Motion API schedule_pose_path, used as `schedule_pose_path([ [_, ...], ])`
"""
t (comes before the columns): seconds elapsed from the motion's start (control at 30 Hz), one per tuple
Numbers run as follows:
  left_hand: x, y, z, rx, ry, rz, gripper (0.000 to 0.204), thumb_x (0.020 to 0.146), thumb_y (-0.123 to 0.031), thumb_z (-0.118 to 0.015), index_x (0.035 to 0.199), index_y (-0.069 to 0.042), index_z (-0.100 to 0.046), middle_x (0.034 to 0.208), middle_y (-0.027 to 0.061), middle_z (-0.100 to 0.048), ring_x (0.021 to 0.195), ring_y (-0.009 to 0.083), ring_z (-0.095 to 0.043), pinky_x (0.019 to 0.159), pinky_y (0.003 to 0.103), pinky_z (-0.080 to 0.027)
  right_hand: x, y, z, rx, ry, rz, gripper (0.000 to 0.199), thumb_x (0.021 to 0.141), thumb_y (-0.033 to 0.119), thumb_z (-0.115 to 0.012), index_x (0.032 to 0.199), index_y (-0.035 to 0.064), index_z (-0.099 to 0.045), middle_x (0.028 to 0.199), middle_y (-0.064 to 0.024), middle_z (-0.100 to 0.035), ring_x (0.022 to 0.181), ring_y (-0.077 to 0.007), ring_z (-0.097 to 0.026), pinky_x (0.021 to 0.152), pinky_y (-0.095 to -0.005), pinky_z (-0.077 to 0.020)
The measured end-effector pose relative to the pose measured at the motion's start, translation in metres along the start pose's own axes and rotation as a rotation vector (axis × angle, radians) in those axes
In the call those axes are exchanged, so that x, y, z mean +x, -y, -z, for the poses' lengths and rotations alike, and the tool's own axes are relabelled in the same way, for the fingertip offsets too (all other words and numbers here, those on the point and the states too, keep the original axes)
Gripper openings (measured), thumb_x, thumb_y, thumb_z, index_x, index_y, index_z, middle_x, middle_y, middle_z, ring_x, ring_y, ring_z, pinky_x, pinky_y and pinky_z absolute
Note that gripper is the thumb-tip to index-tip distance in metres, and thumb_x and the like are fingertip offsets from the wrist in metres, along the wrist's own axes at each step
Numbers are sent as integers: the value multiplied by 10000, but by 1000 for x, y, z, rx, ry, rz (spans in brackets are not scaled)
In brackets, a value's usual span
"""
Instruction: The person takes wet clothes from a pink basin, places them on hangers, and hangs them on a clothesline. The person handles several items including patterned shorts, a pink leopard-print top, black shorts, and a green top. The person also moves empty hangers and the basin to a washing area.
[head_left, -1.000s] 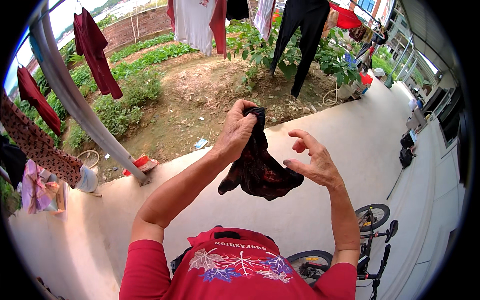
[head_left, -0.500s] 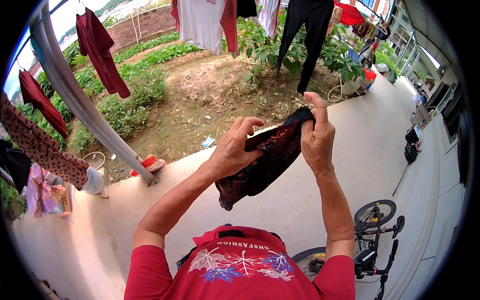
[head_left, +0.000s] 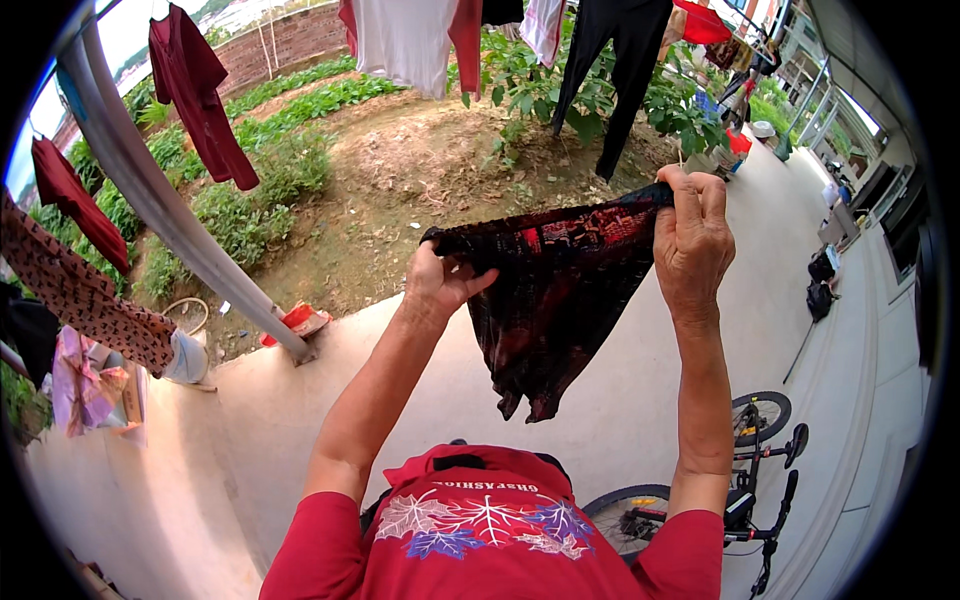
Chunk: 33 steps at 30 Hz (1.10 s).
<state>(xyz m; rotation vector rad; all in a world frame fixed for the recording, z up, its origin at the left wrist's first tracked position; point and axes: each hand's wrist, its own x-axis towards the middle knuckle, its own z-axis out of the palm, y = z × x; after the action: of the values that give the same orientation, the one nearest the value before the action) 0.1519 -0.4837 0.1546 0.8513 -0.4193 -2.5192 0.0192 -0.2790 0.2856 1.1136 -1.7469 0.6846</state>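
Observation:
Between my two raised hands hangs a dark piece of clothing (head_left: 560, 290), black with red patterning, its top edge stretched out. It looks like a pair of shorts or underpants, narrowing to two bunched ends below. My left hand (head_left: 440, 280) pinches the left corner, with the thumb lying along the front of the cloth. Gripping the upper right corner, my right hand (head_left: 693, 235) has its fingers curled over the edge. The garment hangs in front of me, above the pale concrete floor (head_left: 400, 400).
Washing hangs ahead: black trousers (head_left: 610, 80), a white and red shirt (head_left: 405, 45) and a dark red shirt (head_left: 197, 95). A metal post (head_left: 170, 190) slants at the left. A bicycle (head_left: 745, 470) stands at the lower right. Beyond the concrete lies a garden plot (head_left: 390, 170).
My hands have moved apart, the right one outward to the right, the left one to the left. The bunched garment is now spread open, and my left hand has closed on its corner.

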Motion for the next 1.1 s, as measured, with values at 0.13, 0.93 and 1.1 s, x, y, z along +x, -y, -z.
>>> schedule_pose_path([
  [0.13, -15, -40, -33, 358, 98, -501, 179, 871, -118, -452, 1036, -72, -399, 897, 78, -507, 643, 188, -539, 457, 357, -510, -4, -35, 5, -149, -7, -25, 335, 735, -7, -597, 1031, 151, -600, 865, -37, -535, 645, -247, -597, 558, -365, -502],
  [0.93, 5, -131, 54, 1941, 38, -1165, 154, 779, -106, -468, 757, 7, -570, 776, 214, -554, 761, 383, -566, 709, 437, -446, -53, -40, -77, 53, 699, 8, 138, 793, 21, -479, 863, 76, -584, 718, -156, -536, 714, -369, -562, 650, -451, -461],
  [1.1, -16, -166, 53, 1634, -70, -1244, 183, 783, -131, -469, 810, 9, -584, 773, 197, -562, 775, 374, -566, 720, 425, -444, -23, -30, -99, 545, 413, -362, 197, 707, -62, -412, 842, -17, -548, 777, -194, -588, 774, -344, -593, 709, -371, -458],
])
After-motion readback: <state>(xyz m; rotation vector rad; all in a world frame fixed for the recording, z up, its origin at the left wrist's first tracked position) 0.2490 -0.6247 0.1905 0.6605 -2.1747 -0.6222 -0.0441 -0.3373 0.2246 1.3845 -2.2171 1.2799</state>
